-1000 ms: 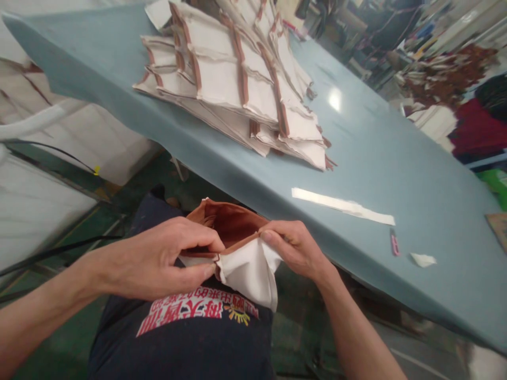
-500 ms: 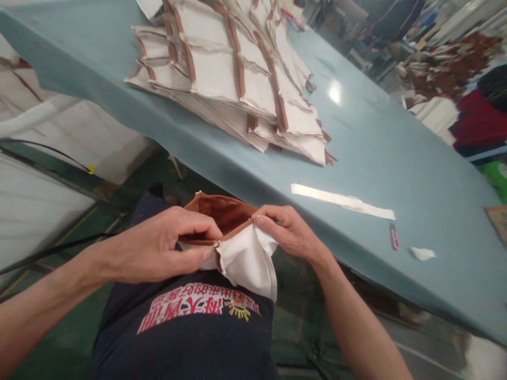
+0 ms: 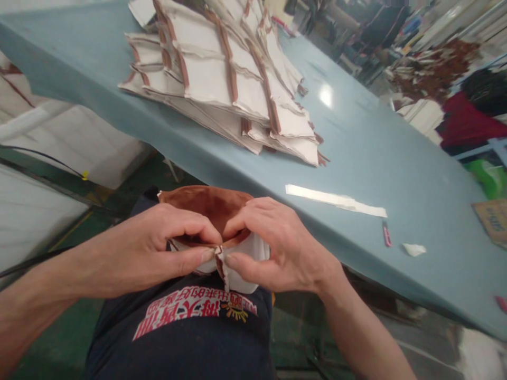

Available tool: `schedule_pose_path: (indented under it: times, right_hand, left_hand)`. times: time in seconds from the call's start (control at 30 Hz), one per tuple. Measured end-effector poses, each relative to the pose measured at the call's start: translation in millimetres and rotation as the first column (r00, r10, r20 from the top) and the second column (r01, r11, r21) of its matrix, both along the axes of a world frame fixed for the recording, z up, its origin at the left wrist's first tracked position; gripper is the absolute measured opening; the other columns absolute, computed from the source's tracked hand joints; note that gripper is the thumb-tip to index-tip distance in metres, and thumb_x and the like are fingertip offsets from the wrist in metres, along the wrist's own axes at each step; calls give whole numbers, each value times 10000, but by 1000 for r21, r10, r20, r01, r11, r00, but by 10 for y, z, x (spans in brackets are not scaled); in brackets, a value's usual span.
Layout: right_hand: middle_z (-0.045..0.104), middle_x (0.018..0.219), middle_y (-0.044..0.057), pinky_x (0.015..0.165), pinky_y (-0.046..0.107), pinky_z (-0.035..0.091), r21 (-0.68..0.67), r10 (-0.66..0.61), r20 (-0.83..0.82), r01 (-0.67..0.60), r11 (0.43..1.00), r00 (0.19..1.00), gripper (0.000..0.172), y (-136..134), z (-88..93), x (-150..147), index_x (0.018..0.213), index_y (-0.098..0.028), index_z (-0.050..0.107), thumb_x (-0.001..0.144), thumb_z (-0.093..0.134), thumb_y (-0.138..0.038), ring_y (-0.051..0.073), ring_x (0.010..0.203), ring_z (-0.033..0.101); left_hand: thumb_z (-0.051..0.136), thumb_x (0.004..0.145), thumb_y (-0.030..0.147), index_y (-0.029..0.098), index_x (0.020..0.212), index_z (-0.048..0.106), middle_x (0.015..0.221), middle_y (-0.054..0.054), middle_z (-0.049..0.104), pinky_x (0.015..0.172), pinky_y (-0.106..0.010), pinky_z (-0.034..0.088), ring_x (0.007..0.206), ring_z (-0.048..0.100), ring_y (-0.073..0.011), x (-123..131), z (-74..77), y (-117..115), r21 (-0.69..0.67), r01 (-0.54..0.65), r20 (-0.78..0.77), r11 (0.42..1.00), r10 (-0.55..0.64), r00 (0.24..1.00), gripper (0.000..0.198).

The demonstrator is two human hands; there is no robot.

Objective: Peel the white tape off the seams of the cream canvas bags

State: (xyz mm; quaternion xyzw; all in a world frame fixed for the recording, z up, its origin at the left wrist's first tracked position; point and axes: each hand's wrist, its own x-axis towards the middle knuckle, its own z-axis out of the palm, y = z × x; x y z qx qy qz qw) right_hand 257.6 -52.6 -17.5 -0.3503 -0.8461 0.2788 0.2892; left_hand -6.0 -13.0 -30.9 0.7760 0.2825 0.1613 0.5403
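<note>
Left hand (image 3: 158, 248): thumb and forefinger are pinched shut on the fabric piece (image 3: 206, 203) (brown outside, white lining), just left of a raised seam (image 3: 219, 262).

Right hand (image 3: 281, 248): clamped on the same piece just right of that seam, so the two thumb tips are set nearly touching across it.

Fabric piece: held between both hands, close against the dark printed shirt (image 3: 190, 327) and below the near edge of the bench (image 3: 376, 158). Neither hand is nearer than the other. The seam is seen running roughly toward and away from the body, and the brown mouth is turned up behind the fingers.

Hidden: the inside of the piece and most of its lining are covered by the fingers and the right palm, so its full outline cannot be made out.

On the bench, near: a long white strip (image 3: 336, 200), a small pink item (image 3: 387, 235) (too small to identify) and a white scrap (image 3: 414, 249), all well apart from the hands.

On the bench, farther: a fanned stack of white-and-brown pieces (image 3: 222, 84), cut off at the top edge.

Beyond: blurred clutter, not told apart.
</note>
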Motion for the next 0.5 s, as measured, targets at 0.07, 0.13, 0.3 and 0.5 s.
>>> schedule_pose_path:
  times: [0.07,0.13,0.3,0.5]
  right_hand:
    - [810,958,16,924,358,520,2,1,-54,-1,1000,999,119,-11,-65,-62,1036,-225,708,1049,752,-335,189,878,710]
    - [787,926,-1,899,345,498,-13,10,-110,-12,1000,994,153,-8,-150,-91,1007,-223,690,1074,764,-339,172,853,685]
    - [698,838,-39,799,290,454,-170,67,-264,-115,979,962,261,24,-278,-101,921,-210,661,1109,776,-349,126,766,603]
    - [608,773,-49,641,264,378,-458,-53,-321,-106,883,946,444,49,-288,-165,830,-206,626,1063,809,-536,108,673,489]
  left_hand:
    - [693,1033,274,281,925,850,783,94,807,673,-186,495,695,705,-102,-10,13,-8,16,-3,1,1000,3,1000,191]
    - [656,1045,254,272,935,846,795,94,803,666,-188,487,697,701,-102,-17,15,-24,42,2,9,999,-3,1000,220]
    - [628,1077,242,275,952,820,840,91,795,688,-184,487,731,713,-95,-53,-22,-101,142,9,3,990,-9,1000,232]
    - [505,1166,286,242,901,747,842,31,758,733,-284,475,754,671,-156,-36,-8,-160,433,-7,-25,901,20,999,362]
